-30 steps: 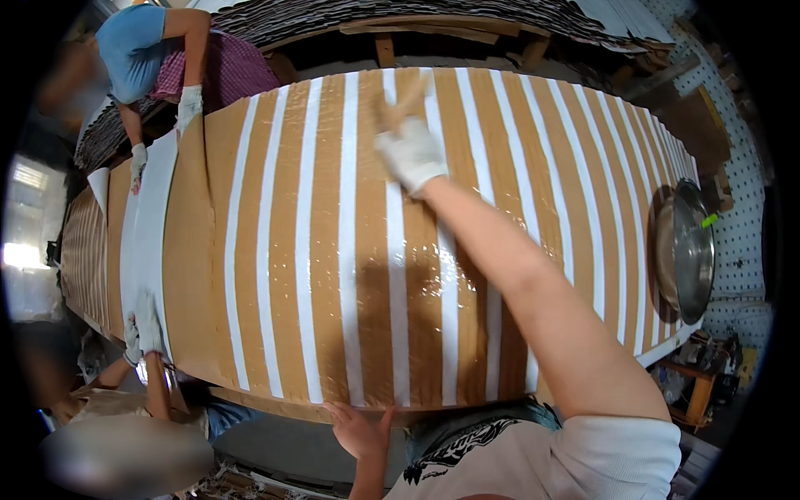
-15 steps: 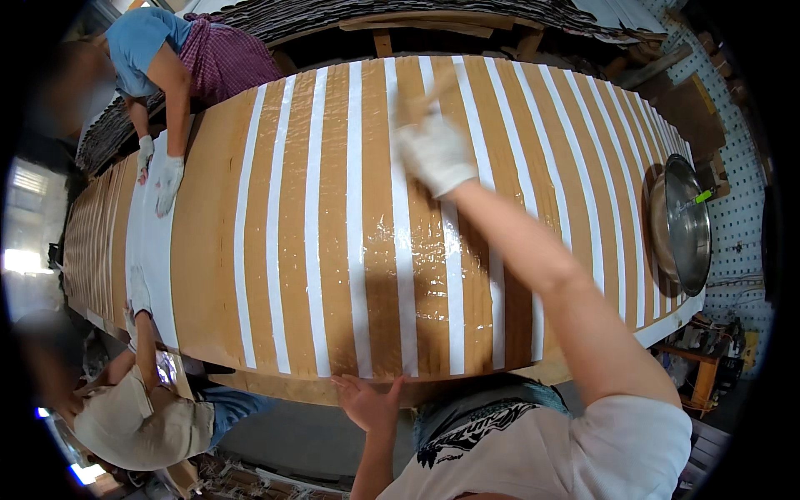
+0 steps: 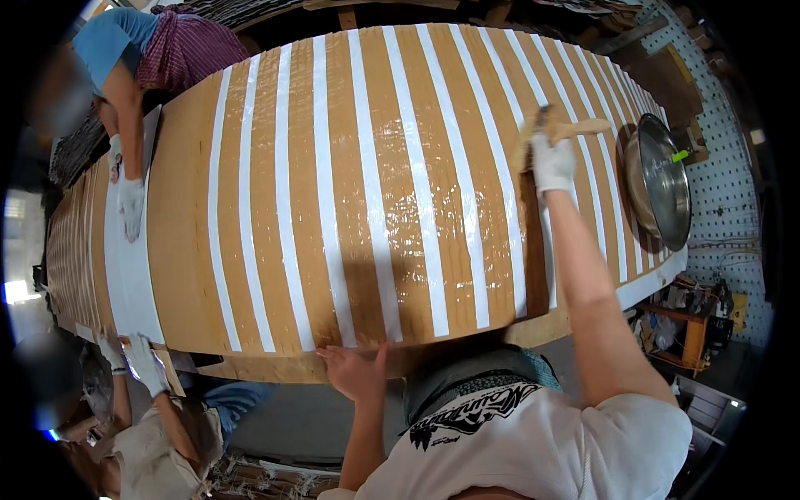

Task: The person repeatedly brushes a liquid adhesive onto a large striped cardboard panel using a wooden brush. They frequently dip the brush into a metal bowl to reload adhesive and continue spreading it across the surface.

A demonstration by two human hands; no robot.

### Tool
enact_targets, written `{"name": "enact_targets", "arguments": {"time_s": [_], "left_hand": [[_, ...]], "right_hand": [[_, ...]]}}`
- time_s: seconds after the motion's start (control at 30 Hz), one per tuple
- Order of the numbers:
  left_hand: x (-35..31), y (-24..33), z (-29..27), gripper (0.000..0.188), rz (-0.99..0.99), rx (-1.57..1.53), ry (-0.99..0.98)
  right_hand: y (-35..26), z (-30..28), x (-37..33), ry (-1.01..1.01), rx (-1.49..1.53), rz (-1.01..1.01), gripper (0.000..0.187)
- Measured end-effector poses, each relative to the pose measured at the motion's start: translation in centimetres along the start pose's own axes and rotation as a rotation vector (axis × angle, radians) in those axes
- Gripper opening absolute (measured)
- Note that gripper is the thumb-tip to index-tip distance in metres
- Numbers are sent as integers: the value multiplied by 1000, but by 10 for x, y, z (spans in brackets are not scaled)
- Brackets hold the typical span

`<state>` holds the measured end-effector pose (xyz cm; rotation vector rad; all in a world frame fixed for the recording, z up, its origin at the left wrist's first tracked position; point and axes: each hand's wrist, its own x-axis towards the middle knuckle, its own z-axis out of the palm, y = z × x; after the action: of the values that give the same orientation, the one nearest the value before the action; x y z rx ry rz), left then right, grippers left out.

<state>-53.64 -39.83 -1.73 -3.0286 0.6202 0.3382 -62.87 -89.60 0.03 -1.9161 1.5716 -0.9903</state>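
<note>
My right hand point(image 3: 553, 165), in a white glove, grips a wide brush point(image 3: 588, 128) with a pale wooden handle. Its bristles rest on the sheets right of the middle, above a darker, wet-looking band point(image 3: 535, 258). Long brown strips point(image 3: 393, 167) alternate with white strips point(image 3: 372, 175) across the table, and the middle ones shine as if wet. My bare left hand point(image 3: 357, 372) lies at the table's near edge, fingers spread, holding nothing.
A metal basin point(image 3: 636, 179) stands at the right end, with a bright green piece point(image 3: 679, 156) at its rim. At the left, two co-workers' gloved hands point(image 3: 131, 208) are by a wide white sheet point(image 3: 125, 283). A perforated wall point(image 3: 721, 142) stands at the right.
My right hand with the brush has swept right and slightly nearer. My left hand stays by the edge. The near co-worker's hands have drawn back toward the edge; the view has shifted a little.
</note>
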Motion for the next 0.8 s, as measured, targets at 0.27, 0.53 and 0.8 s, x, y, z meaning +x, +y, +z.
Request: {"name": "enact_targets", "arguments": {"time_s": [0.27,0.53,0.8], "left_hand": [[3,-1,2,123,1,62,-1],[4,-3,-7,121,22,111,-43],[4,0,1,124,78,132,-3]], "right_hand": [[-166,74,-128,-396,-217,-500,22],[-204,87,-242,-886,1,-200,43],[35,-86,-103,74,-311,73,41]]}}
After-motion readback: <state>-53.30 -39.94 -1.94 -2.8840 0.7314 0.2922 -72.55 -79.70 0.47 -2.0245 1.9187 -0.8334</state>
